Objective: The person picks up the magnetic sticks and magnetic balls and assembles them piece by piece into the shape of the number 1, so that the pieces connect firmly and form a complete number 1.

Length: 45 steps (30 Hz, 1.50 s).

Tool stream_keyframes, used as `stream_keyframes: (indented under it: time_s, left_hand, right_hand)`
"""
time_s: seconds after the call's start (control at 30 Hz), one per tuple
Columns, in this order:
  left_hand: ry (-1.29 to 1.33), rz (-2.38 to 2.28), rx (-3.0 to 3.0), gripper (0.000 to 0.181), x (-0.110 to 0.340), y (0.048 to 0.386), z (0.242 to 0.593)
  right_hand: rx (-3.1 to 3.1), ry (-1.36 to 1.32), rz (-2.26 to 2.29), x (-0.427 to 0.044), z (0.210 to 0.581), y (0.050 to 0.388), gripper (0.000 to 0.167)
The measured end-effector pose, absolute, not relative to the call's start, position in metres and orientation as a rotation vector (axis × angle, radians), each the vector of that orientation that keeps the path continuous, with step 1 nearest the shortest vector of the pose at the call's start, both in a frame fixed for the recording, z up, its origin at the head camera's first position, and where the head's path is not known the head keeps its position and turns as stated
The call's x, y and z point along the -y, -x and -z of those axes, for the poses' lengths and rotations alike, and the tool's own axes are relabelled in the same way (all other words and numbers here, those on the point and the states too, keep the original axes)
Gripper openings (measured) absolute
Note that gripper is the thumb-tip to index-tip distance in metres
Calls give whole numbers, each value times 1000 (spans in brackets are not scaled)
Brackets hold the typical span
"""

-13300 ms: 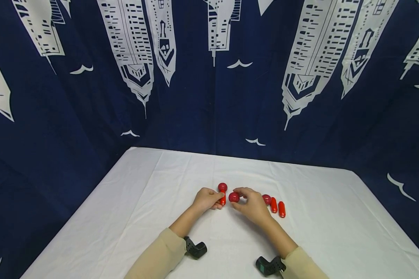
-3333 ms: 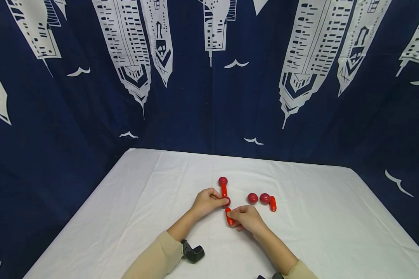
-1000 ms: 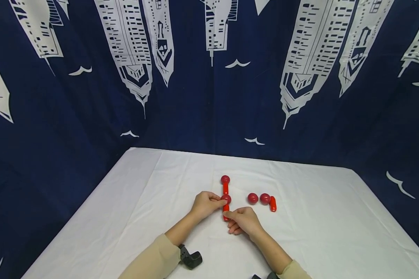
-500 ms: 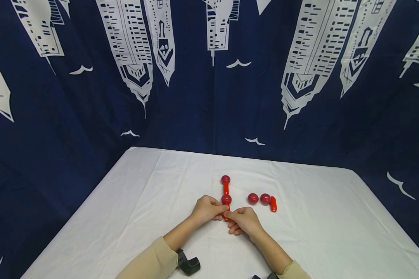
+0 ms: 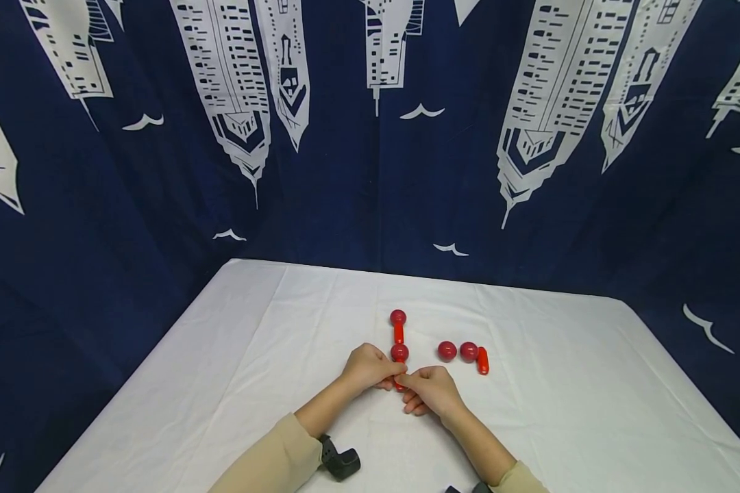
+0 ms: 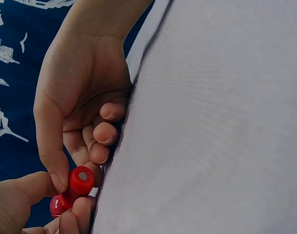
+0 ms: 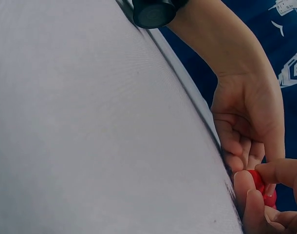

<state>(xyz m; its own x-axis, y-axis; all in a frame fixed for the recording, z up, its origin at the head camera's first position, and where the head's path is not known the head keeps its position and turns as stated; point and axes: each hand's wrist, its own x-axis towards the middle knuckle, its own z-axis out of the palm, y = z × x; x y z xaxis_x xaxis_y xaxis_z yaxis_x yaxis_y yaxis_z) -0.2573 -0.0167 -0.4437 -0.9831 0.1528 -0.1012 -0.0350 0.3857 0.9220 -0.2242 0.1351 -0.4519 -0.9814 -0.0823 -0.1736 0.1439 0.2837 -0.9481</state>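
A chain of red pieces stands on the table in the head view: a far ball (image 5: 397, 317), a far rod (image 5: 398, 333), a near ball (image 5: 399, 352) and a near rod (image 5: 399, 387). My left hand (image 5: 365, 368) pinches the near rod from the left, just below the near ball. From the right, my right hand (image 5: 434, 390) pinches the same rod by thumb and finger. In the left wrist view the rod's end (image 6: 82, 181) shows a small grey disc. Fingers cover most of the rod in the right wrist view.
Right of the chain lie two loose red balls, one (image 5: 447, 351) apart and one (image 5: 469, 352) beside a loose red rod (image 5: 483, 361). White cloth covers the table (image 5: 284, 329). A dark blue patterned curtain (image 5: 345, 205) hangs behind it.
Since 13.3 s ago, the near ball and near rod have joined the chain; one loose rod has left the right side. Within the last second my left hand slid from the near ball to the near rod.
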Motion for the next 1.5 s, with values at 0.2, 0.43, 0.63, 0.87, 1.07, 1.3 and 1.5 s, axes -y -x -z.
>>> stream_keyframes:
  time_s: [0.2, 0.43, 0.63, 0.87, 1.07, 1.3, 1.5]
  left_hand:
    - [-104, -1658, -2482, 27, 15, 261, 443]
    - [-146, -1616, -2545, 32, 16, 268, 442]
    - [-151, -1589, -2580, 31, 15, 274, 443]
    - [-115, -1554, -2633, 33, 13, 280, 444]
    - [-124, -1613, -2578, 30, 14, 284, 449]
    - [-150, -1710, -2458, 28, 18, 288, 455]
    - [-132, -1727, -2428, 29, 20, 286, 454]
  right_hand:
    - [-2372, -50, 1778, -134, 450, 223, 30]
    - [-2397, -53, 1757, -134, 447, 222, 35]
    - [-2394, -54, 1760, -135, 447, 222, 33]
    - [-2385, -67, 1763, -135, 449, 222, 31]
    - [-2384, -67, 1759, -134, 450, 223, 30]
    - [-2379, -66, 1756, -135, 451, 224, 28]
    - [-2344, -18, 1730, -138, 448, 225, 26]
